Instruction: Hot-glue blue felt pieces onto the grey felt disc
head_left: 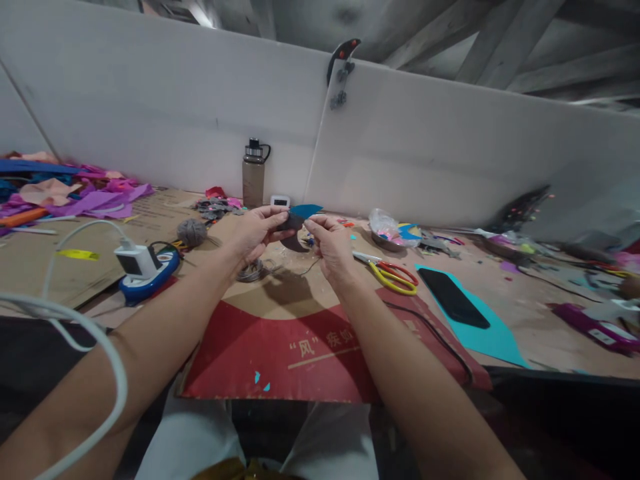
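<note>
Held up above the red cardboard is a dark crescent-shaped felt-like piece (296, 241) with a blue pointed piece (307, 211) at its top. My left hand (263, 231) is closed, pinching this piece between thumb and fingers from the left. Close against its right edge, my right hand (333, 245) is closed in a pinch; what lies between those fingertips is too small to make out. A thin grey strand (309, 268) hangs below the right hand. Beneath my hands lies a small coil of grey yarn (251, 271).
Red-and-yellow-handled scissors (395, 277) lie right of my hands, beside a black phone (453, 297) on a turquoise sheet (500, 343). Left are a grey yarn ball (192, 232), a blue power strip (150, 279) and a looping white cable (113, 373). A bottle (253, 177) stands behind.
</note>
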Motion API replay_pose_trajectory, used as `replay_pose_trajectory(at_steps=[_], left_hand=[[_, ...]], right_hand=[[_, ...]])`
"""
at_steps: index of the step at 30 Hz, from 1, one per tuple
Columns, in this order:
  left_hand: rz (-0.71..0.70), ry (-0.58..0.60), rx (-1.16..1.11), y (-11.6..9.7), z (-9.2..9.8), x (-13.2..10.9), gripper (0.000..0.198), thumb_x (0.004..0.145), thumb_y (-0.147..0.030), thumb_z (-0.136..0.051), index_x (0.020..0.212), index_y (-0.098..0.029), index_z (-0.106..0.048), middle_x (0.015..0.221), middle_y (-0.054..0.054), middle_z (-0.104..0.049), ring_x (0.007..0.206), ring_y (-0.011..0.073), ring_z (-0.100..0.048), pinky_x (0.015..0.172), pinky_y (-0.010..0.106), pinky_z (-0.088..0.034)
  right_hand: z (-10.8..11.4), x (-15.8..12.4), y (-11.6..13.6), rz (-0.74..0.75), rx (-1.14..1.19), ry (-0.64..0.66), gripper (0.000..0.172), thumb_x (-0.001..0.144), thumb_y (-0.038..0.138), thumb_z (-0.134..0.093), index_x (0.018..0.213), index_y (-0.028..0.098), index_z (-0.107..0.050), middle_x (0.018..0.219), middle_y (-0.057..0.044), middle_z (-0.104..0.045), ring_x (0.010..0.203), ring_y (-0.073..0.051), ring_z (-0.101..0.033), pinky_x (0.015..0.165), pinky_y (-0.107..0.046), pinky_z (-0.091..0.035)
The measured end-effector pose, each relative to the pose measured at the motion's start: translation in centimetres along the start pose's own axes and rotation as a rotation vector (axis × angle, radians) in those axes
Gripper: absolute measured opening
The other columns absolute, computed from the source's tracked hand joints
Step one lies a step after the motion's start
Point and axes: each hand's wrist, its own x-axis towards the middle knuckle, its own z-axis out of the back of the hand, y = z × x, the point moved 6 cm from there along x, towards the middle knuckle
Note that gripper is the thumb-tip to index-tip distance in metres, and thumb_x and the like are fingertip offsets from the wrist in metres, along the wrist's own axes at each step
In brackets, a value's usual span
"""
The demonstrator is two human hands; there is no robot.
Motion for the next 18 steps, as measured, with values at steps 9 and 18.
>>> replay_pose_trajectory(at_steps=[9,18], left_hand=[[-0.137,-0.064,0.177,-0.5,-0.5,-0.5,0.021,0.066,-0.026,-0.071,0.083,-0.014,-0.066,0.082,0.006,-0.066,0.071,0.0139,-0.063,0.069,0.031,-0.055],[-0.412,-0.234,0.494,-1.9,0.3,-1.0,0.021,0.071,-0.032,-0.064,0.082,-0.014,-0.068,0.074,0.005,-0.067,0.064,0.0121,-0.060,0.065,0.026,-0.051]], right_hand=[[0.6,0.0,0.1,0.128,-0.206,-0.101,0.021,0.069,0.036,-0.060,0.074,0.015,-0.060,0.063,0.002,-0.055,0.057,-0.009,-0.046,0.055,-0.022,-0.036],[-1.6,-2.4,2.7,0.310,-0.310,-0.010,0.019,0.077,0.036,-0.056,0.077,0.017,-0.060,0.068,0.002,-0.056,0.059,-0.008,-0.045,0.057,-0.022,-0.036]])
